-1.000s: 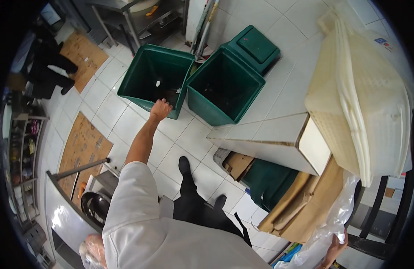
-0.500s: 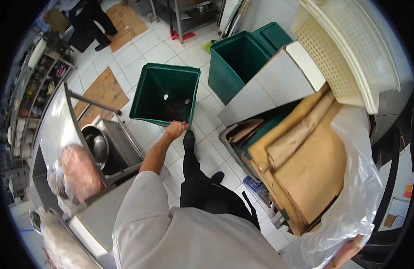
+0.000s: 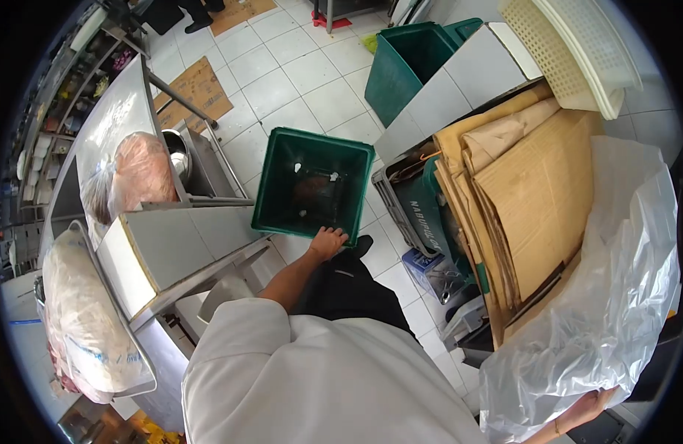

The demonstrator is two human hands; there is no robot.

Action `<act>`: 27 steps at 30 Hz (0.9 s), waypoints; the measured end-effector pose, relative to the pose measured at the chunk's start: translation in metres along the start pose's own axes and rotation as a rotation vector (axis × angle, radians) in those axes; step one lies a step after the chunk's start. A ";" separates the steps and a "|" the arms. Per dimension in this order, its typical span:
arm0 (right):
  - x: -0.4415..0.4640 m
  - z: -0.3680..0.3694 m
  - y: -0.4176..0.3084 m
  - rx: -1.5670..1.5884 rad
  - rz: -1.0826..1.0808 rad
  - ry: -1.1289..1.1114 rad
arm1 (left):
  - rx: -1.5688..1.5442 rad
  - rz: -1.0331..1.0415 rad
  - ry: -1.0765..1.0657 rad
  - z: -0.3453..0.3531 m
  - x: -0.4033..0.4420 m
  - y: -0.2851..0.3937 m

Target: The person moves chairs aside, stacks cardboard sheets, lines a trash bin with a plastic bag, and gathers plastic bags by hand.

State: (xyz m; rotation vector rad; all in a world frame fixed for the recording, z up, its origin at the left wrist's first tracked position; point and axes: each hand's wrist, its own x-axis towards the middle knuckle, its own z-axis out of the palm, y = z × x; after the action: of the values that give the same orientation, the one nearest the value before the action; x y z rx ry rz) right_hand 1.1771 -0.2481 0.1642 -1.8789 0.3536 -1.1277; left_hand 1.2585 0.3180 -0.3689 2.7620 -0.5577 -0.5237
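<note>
My left hand (image 3: 329,243) is closed over the near rim of a green plastic bin (image 3: 261,194). The bin's mouth faces up, and a few small white scraps lie on its dark bottom. At the lower right, my right hand (image 3: 589,405) grips a large clear plastic bag (image 3: 623,244), which hangs loose and crumpled; part of the fingers is hidden by the plastic. Beside the bag, flattened cardboard (image 3: 537,200) stands packed upright.
A second green bin (image 3: 389,81) stands open by a tiled ledge (image 3: 463,89). Cream plastic baskets (image 3: 556,44) are at the upper right. On the left, a steel table (image 3: 116,115) carries bagged pinkish food (image 3: 143,172), near a tray with a large wrapped bundle (image 3: 90,311). Another person's legs (image 3: 197,13) show at the top.
The green bin, with my left hand on its rim, is now nearer to me and between the counter and the cardboard. My right hand has raised more of the clear bag into view.
</note>
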 end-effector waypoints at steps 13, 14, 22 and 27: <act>-0.275 0.015 0.094 -0.653 0.443 -1.208 | 0.146 -0.316 -0.080 0.042 -0.043 -0.044; -0.304 0.013 0.135 -0.668 0.492 -1.256 | 0.130 -0.331 -0.030 0.048 -0.039 -0.049; -0.370 0.109 0.242 -0.598 0.549 -1.243 | 0.212 -0.330 -0.070 -0.052 0.001 -0.049; -0.368 0.145 0.249 -0.559 0.560 -1.201 | 0.188 -0.423 0.026 -0.076 0.035 -0.058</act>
State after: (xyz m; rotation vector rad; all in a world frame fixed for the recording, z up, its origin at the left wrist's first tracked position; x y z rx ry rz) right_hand 1.1422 -0.0810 -0.2709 -2.3418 0.4533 0.5874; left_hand 1.3371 0.3697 -0.3300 3.0754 -0.0083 -0.5456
